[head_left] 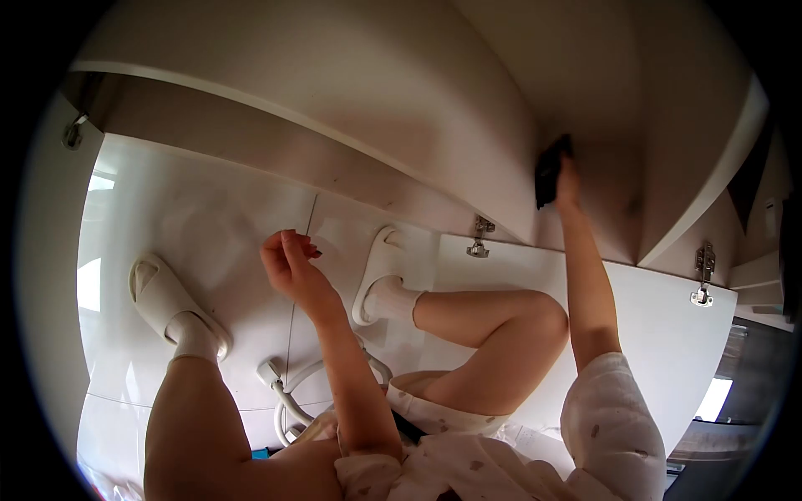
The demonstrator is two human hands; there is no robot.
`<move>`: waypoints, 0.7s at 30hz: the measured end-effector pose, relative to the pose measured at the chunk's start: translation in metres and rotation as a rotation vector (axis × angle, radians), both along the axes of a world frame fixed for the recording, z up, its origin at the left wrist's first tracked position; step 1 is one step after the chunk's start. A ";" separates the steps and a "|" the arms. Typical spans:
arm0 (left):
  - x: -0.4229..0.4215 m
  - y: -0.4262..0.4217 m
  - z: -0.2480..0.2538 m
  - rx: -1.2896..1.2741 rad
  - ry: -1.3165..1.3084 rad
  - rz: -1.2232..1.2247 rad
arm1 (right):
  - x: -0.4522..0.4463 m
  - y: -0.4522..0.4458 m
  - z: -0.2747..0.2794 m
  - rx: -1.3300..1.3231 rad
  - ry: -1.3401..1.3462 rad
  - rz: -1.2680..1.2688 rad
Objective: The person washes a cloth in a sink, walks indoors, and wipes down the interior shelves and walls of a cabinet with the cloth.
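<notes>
My right hand reaches into an open cabinet compartment and grips a black, flat item, possibly a cloth; its exact kind is too dark to tell. The item is against or very near the compartment's left side panel. Over the tiled floor hangs my left hand, its fingers curled in loosely with nothing visible in them. It touches neither the cabinet nor the floor.
Open white cabinet doors with metal hinges stand around my legs. A pale hose lies on the floor tiles between my slippered feet. At right are a vertical panel and another hinge.
</notes>
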State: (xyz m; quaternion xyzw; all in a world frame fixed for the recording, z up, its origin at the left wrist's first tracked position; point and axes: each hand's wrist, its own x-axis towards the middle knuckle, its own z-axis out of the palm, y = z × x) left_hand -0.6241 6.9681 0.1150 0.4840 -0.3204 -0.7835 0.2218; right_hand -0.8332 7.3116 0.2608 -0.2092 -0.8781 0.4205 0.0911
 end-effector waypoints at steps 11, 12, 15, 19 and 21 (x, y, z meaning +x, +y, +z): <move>0.001 -0.017 -0.014 -0.021 -0.064 0.041 | -0.078 -0.023 -0.051 0.694 -0.415 -0.182; 0.002 -0.020 -0.015 -0.033 -0.092 0.048 | -0.081 -0.023 -0.053 0.731 -0.427 -0.173; -0.003 -0.017 -0.021 -0.025 -0.040 0.037 | -0.084 -0.049 -0.050 0.923 -0.455 -0.087; -0.018 -0.014 -0.012 -0.026 0.011 -0.018 | -0.084 -0.108 -0.045 1.212 -0.438 0.091; -0.025 -0.012 -0.001 -0.001 0.043 -0.028 | -0.081 -0.149 -0.043 1.258 -0.361 0.177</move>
